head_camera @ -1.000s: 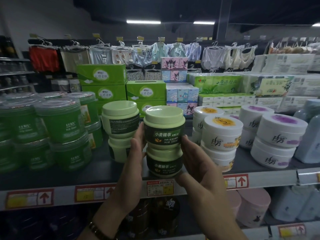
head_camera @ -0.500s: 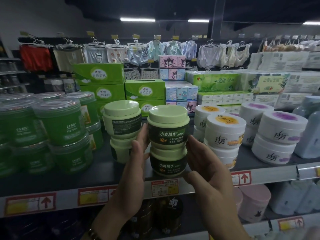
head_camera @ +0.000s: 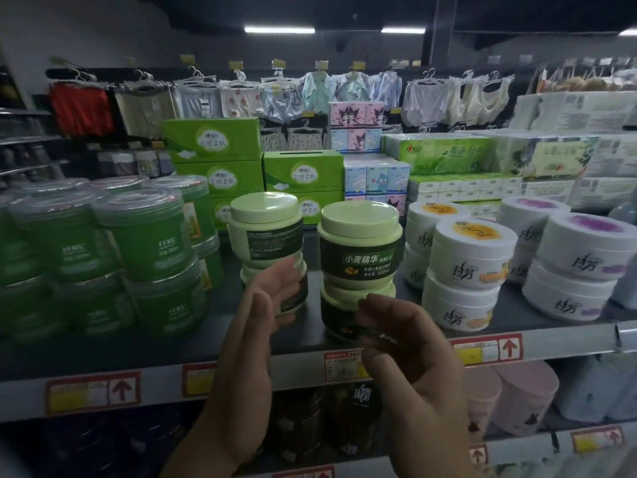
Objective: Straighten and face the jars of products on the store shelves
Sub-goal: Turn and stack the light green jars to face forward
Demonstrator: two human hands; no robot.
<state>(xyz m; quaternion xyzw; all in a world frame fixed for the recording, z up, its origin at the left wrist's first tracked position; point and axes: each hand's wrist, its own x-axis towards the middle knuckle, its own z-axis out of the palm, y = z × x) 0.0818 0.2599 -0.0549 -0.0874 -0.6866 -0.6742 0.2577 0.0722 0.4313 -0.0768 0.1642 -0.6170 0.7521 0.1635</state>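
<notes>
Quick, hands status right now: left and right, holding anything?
Left hand: open, fingers straight, at the left stack's lower jar, holding nothing.
Right hand: open, fingers loosely curled before the right stack's lower jar, gripping nothing.

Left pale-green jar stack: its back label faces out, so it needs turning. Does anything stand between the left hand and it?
Nothing visible does. The left hand, open, is directly before the left stack, overlapping its lower jar.

The front pale green jar (head_camera: pixel 360 262) reads 小麦精华, 500ml — the green tissue boxes (head_camera: pixel 212 143) read 云感柔肤.
</notes>
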